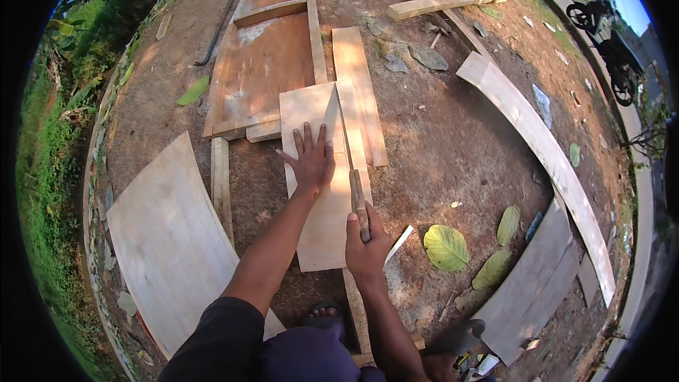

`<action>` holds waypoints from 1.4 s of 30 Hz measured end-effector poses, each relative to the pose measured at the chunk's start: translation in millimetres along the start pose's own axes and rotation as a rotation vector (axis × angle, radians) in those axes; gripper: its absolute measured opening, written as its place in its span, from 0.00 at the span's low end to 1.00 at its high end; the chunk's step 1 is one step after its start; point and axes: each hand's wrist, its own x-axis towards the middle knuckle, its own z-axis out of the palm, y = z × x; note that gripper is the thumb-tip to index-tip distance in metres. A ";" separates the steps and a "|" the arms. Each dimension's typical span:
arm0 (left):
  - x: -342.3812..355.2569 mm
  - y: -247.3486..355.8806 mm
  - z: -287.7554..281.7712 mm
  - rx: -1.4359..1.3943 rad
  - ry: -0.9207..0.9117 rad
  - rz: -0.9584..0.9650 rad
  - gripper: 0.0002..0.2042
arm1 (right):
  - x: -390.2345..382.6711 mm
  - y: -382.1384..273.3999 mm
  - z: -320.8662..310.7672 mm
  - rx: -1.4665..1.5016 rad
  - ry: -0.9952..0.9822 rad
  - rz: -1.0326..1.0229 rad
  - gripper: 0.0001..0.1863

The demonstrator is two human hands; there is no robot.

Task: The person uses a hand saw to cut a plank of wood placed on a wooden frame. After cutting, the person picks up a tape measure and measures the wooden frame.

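My left hand (313, 162) lies flat with its fingers spread on a pale plywood panel (322, 230). In my right hand (368, 251), the fingers are wrapped round the wooden handle of a handsaw (358, 201). The saw's thin blade is seen nearly edge-on and points away from me along the panel's right side. How deep the blade sits in the wood I cannot tell. Under the panel's far right part runs a light board (359, 99). Beyond the panel's far edge lies a framed wooden panel (272, 64) with crosspieces.
A large plywood sheet (170, 226) lies at the left. On the right are a long pale strip (541, 145) and a grey board (530, 286). A short beam (442, 6) lies at the far right. Leaves (446, 247) are scattered on the dirt. Motorbikes (612, 49) stand beyond.
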 end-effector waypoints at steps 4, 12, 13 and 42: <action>1.2 5.4 -1.2 0.084 -0.036 0.043 0.29 | 0.6 1.7 0.4 0.006 0.001 0.020 0.25; 4.9 3.8 9.4 -0.006 -0.031 0.051 0.30 | -5.7 25.7 2.8 -0.014 0.009 -0.038 0.23; 4.7 1.7 10.4 -0.022 -0.032 0.049 0.30 | -5.7 26.8 1.8 -0.033 0.005 -0.037 0.23; -11.7 37.0 -55.4 0.179 -0.695 -0.024 0.72 | 4.5 -19.0 -2.8 -0.012 -0.030 0.078 0.22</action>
